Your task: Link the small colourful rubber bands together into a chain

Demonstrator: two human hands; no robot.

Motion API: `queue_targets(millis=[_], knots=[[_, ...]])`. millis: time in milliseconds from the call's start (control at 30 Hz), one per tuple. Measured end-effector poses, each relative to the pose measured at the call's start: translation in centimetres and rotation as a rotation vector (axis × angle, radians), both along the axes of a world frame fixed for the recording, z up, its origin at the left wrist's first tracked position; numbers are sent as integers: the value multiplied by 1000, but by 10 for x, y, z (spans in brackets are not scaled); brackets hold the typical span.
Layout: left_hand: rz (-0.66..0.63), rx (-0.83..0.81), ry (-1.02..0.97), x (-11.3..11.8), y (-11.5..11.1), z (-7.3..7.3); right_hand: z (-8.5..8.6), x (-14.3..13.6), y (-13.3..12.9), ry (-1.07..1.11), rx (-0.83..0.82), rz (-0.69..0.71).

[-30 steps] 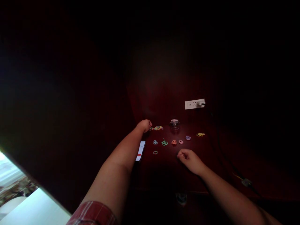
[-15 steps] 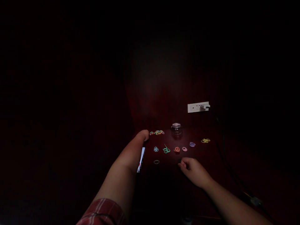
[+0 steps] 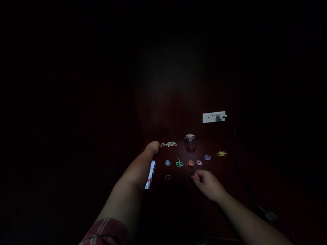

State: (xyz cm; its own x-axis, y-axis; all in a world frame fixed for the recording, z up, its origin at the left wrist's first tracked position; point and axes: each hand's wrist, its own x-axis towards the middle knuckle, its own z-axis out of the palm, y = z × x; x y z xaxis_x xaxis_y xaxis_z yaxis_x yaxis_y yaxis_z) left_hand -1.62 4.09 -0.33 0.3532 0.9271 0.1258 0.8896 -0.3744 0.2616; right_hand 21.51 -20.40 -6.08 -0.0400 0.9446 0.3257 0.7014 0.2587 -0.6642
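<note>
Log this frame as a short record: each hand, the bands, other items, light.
Left hand: beside the mixed bands; grip unclear
Right hand: fingers curled, near the pink bands; contents unclear
Other bands: blue, green, orange, purple, yellow
Container: clear jar, lid on
Phone: screen lit, by left forearm
Wall: socket panel, plug inserted
Light: very dim

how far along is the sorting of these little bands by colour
Partway, it seems: blue bands, green bands, orange bands, pink bands, purple bands and yellow bands lie in separate groups. The left hand is beside the mixed pile, its grip hidden. That pile looks left to sort.
</note>
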Motion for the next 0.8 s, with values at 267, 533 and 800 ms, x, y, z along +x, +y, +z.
queue_targets(millis=[267,533,800], knots=[[-220,-56,-540,9,-66,41,-4,1,0,-13,19,20],[-380,-277,-983,39,-175,16,-6,1,-1,76,76,70],[-332,-218,-1012,76,-242,-52,-1,3,-13,344,-34,234]])
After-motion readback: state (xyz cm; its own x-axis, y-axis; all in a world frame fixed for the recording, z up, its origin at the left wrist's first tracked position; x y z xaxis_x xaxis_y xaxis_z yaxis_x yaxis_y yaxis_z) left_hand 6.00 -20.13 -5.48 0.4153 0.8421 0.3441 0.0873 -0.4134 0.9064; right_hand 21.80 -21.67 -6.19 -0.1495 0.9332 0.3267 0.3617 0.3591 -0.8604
